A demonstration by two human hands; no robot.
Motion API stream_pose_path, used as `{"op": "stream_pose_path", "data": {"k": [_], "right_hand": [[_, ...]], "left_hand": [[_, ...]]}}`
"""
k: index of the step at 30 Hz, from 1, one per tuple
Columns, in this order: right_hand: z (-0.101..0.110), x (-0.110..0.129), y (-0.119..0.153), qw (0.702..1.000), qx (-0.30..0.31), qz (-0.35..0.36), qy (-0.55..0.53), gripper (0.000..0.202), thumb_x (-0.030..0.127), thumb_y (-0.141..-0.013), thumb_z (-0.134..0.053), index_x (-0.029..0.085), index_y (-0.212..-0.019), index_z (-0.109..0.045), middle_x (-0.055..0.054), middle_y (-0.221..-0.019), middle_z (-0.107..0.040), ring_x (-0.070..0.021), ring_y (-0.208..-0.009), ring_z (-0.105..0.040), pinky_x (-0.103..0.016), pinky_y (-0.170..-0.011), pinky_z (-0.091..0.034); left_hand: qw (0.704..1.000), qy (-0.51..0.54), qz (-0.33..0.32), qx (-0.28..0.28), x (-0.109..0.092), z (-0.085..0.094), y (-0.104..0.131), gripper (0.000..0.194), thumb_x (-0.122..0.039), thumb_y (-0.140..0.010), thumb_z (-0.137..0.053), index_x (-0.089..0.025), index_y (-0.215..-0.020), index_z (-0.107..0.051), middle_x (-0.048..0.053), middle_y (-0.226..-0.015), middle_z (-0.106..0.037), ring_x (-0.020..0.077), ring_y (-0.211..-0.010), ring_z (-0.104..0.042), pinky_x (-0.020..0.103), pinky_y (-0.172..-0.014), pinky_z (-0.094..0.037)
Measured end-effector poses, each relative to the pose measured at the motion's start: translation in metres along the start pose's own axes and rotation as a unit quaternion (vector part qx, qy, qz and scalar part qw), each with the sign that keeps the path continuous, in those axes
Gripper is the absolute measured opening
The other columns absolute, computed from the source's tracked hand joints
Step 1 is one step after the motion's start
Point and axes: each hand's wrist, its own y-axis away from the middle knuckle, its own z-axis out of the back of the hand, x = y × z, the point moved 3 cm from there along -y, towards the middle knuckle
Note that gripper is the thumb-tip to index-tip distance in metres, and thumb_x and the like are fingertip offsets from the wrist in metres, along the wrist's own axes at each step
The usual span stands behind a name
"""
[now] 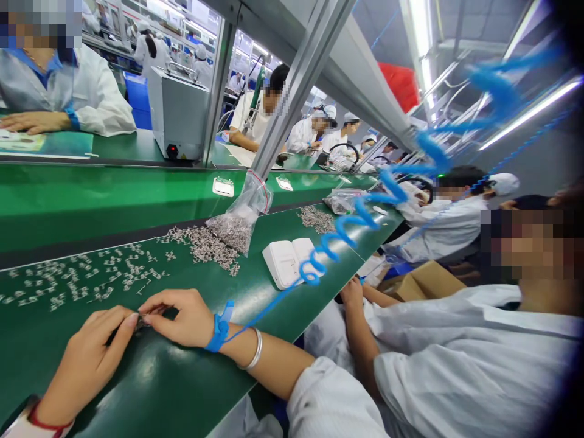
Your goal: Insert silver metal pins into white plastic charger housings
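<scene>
My left hand (91,356) and my right hand (185,316) meet fingertip to fingertip just above the green table (182,389). Both are pinched on a small metal part (139,322), mostly hidden by the fingers. A blue wrist strap (219,328) with a coiled cord circles my right wrist. Beyond my hands, many small silvery metal parts (82,277) lie spread out on the tabletop. A denser heap of them (207,246) sits farther right, beside a clear zip bag (235,225) that holds more of the same.
White plastic housings (285,261) stand right of the heap. The blue coiled cord (360,222) crosses the view at right. Another pile (316,219) and bag (344,199) lie farther along. A metal post (292,91) rises behind the bag. A co-worker (456,359) sits close on my right.
</scene>
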Motion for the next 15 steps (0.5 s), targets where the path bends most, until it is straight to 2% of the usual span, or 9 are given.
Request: {"op": "stream_pose_path", "data": {"k": [2, 4, 8, 9, 11, 13, 15], "right_hand": [[-0.001, 0.002, 0.001, 0.99, 0.027, 0.07, 0.118, 0.015, 0.021, -0.079, -0.051, 0.019, -0.087, -0.064, -0.003, -0.088, -0.067, -0.011, -0.083, -0.062, -0.023, -0.08, -0.048], [-0.001, 0.003, 0.0, 0.973, 0.06, 0.112, 0.192, 0.018, 0.02, -0.082, -0.047, 0.02, -0.088, -0.063, -0.003, -0.095, -0.067, -0.0116, -0.09, -0.061, -0.023, -0.085, -0.046], [0.001, 0.006, -0.003, 0.946, 0.144, 0.147, 0.252, 0.019, 0.016, -0.082, -0.046, 0.023, -0.086, -0.063, -0.001, -0.101, -0.066, -0.0125, -0.097, -0.059, -0.027, -0.093, -0.043], [0.001, 0.007, -0.003, 0.946, 0.156, 0.145, 0.245, 0.019, 0.015, -0.081, -0.046, 0.024, -0.085, -0.063, -0.001, -0.101, -0.066, -0.0128, -0.098, -0.059, -0.027, -0.094, -0.042], [0.003, 0.006, -0.003, 0.966, 0.138, 0.111, 0.19, 0.016, 0.016, -0.08, -0.05, 0.022, -0.087, -0.063, -0.003, -0.099, -0.066, -0.0128, -0.096, -0.059, -0.027, -0.091, -0.044], [0.005, 0.001, -0.004, 0.992, 0.103, 0.035, 0.07, 0.013, 0.019, -0.077, -0.057, 0.018, -0.089, -0.061, -0.003, -0.091, -0.065, -0.0111, -0.084, -0.06, -0.025, -0.083, -0.047], [0.002, -0.01, -0.006, 0.986, 0.117, -0.067, -0.1, 0.021, 0.025, -0.071, -0.066, 0.015, -0.088, -0.059, -0.001, -0.079, -0.063, -0.0081, -0.069, -0.06, -0.023, -0.072, -0.05]], "left_hand": [[0.998, 0.049, 0.037, 0.028, 0.004, -0.003, 0.0, 0.03, -0.041, -0.087, -0.036, -0.022, -0.069, -0.051, -0.003, -0.065, -0.057, 0.0141, -0.064, -0.054, 0.022, -0.061, -0.043], [0.988, 0.118, 0.073, 0.067, 0.008, -0.007, -0.001, 0.035, -0.044, -0.088, -0.033, -0.021, -0.066, -0.049, -0.003, -0.062, -0.055, 0.0143, -0.062, -0.053, 0.022, -0.059, -0.044], [0.961, 0.224, 0.097, 0.127, 0.012, -0.013, 0.0, 0.042, -0.044, -0.09, -0.029, -0.02, -0.059, -0.043, -0.002, -0.058, -0.049, 0.0141, -0.059, -0.049, 0.023, -0.058, -0.044], [0.96, 0.229, 0.091, 0.13, 0.012, -0.013, 0.0, 0.042, -0.044, -0.09, -0.029, -0.02, -0.058, -0.043, -0.002, -0.058, -0.048, 0.0139, -0.059, -0.049, 0.023, -0.058, -0.044], [0.969, 0.203, 0.071, 0.119, 0.01, -0.01, 0.002, 0.041, -0.043, -0.09, -0.03, -0.02, -0.059, -0.044, -0.002, -0.058, -0.048, 0.0134, -0.058, -0.048, 0.022, -0.056, -0.042], [0.984, 0.146, 0.035, 0.094, 0.006, -0.007, 0.003, 0.036, -0.041, -0.088, -0.034, -0.021, -0.062, -0.047, -0.003, -0.06, -0.05, 0.0135, -0.058, -0.048, 0.023, -0.055, -0.041], [0.994, 0.085, -0.011, 0.066, 0.002, -0.005, 0.004, 0.029, -0.039, -0.087, -0.037, -0.023, -0.068, -0.051, -0.002, -0.065, -0.054, 0.0149, -0.063, -0.05, 0.024, -0.06, -0.042]]}}
